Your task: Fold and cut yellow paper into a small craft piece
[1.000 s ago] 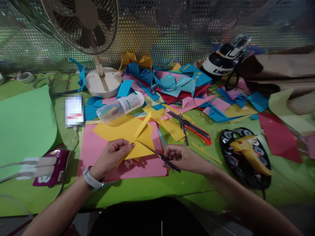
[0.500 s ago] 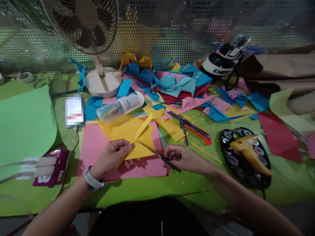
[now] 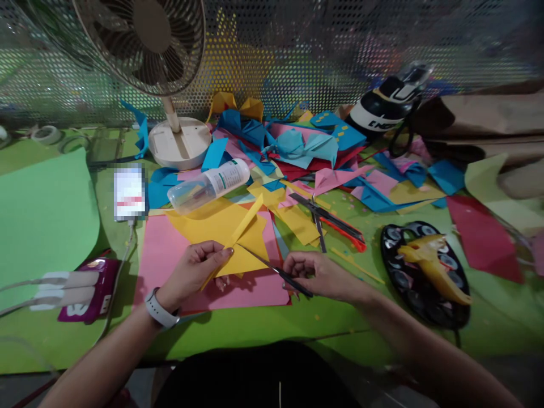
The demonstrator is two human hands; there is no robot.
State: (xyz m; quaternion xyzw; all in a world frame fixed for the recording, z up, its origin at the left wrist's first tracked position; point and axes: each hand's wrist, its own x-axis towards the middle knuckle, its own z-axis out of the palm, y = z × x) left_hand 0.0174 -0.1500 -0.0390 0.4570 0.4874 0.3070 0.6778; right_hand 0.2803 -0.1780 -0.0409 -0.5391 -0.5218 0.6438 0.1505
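My left hand [image 3: 196, 271] pinches a yellow sheet of paper [image 3: 221, 229] near its lower edge, holding it over a pink sheet [image 3: 165, 255]. A narrow yellow strip rises from the pinch toward the upper right. My right hand [image 3: 319, 274] is closed round the handles of black scissors [image 3: 276, 269]. Their blades point left and meet the yellow paper just right of my left thumb. A watch sits on my left wrist.
A fan [image 3: 170, 73] stands at the back left, with a clear bottle [image 3: 208, 184] lying beside its base. Cut coloured paper [image 3: 306, 153] is heaped at the back. Another pair of scissors [image 3: 327, 218], a black paint palette [image 3: 425, 266], a phone [image 3: 128, 192] and a helmet [image 3: 389, 105] lie around.
Almost nothing differs. The yellow sheet shifted slightly under the scissors; both hands stay where they were.
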